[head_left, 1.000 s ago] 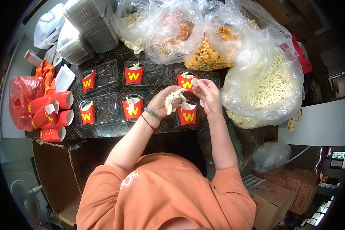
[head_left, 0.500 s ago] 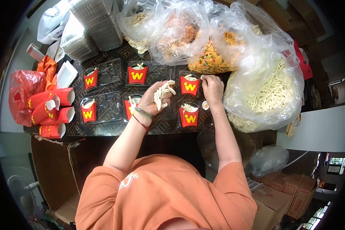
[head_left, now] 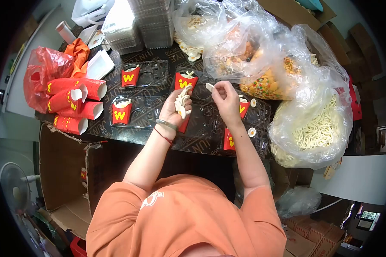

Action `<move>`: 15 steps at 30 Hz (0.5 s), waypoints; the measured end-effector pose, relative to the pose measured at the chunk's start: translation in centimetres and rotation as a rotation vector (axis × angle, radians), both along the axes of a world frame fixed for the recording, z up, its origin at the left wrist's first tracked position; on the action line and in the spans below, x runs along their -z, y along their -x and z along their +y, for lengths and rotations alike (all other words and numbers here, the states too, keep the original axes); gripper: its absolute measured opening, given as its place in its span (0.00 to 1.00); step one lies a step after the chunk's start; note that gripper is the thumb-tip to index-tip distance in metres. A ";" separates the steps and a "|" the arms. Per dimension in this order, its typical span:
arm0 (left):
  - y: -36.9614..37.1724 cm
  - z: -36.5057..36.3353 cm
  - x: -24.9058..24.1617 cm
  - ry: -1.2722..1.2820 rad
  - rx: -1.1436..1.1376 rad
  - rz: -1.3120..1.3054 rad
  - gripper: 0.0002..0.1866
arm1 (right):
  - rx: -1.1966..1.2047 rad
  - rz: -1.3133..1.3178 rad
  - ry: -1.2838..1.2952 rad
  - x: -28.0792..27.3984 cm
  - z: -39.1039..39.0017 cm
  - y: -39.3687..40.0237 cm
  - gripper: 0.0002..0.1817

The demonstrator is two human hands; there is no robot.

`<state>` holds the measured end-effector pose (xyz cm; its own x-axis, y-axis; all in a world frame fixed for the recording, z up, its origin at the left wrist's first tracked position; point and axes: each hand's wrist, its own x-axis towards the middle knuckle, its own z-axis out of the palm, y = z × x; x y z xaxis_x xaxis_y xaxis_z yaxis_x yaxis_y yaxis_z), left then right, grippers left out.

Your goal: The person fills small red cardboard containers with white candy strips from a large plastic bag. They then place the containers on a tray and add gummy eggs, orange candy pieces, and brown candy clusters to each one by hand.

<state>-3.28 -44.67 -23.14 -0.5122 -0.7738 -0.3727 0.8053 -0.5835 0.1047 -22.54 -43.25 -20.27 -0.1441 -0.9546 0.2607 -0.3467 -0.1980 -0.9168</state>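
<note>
My left hand point(head_left: 172, 112) is closed around a bunch of pale toy french fries point(head_left: 183, 103). Between the thumb and fingers of my right hand point(head_left: 227, 103) is a single toy french fry point(head_left: 209, 87), held above the trays. Just behind my left hand a red fry box point(head_left: 185, 81) with a yellow W stands partly covered. Other red fry boxes, such as the one at the front left point(head_left: 122, 112), sit in clear plastic trays point(head_left: 146, 112) with pale pieces at their tops. My right forearm partly hides the two boxes on the right. Small egg-like pieces point(head_left: 251, 132) lie beside them.
At the right, an open plastic bag point(head_left: 319, 132) holds many pale fries. Bags of orange and mixed pieces point(head_left: 270, 81) lie behind it. Stacked clear trays point(head_left: 152, 25) stand at the back. Rolled red fry boxes point(head_left: 75, 105) and a red bag point(head_left: 45, 75) crowd the left side.
The view has shifted, so the table things appear farther right and tilted. My right hand has moved left from the right-hand boxes toward my left hand, with a fry pinched in it.
</note>
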 end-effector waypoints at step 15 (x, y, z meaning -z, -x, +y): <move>-3.7 0.6 -0.8 0.022 -0.032 -0.028 0.13 | 0.050 0.816 0.359 2.5 -4.9 -2.0 0.06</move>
<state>0.44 -44.09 -22.35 -0.4765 -0.7977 -0.3697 0.8201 -0.5548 0.1400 -20.53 -48.11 -22.79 0.1780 -0.7933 0.5823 -0.8803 -0.3928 -0.2660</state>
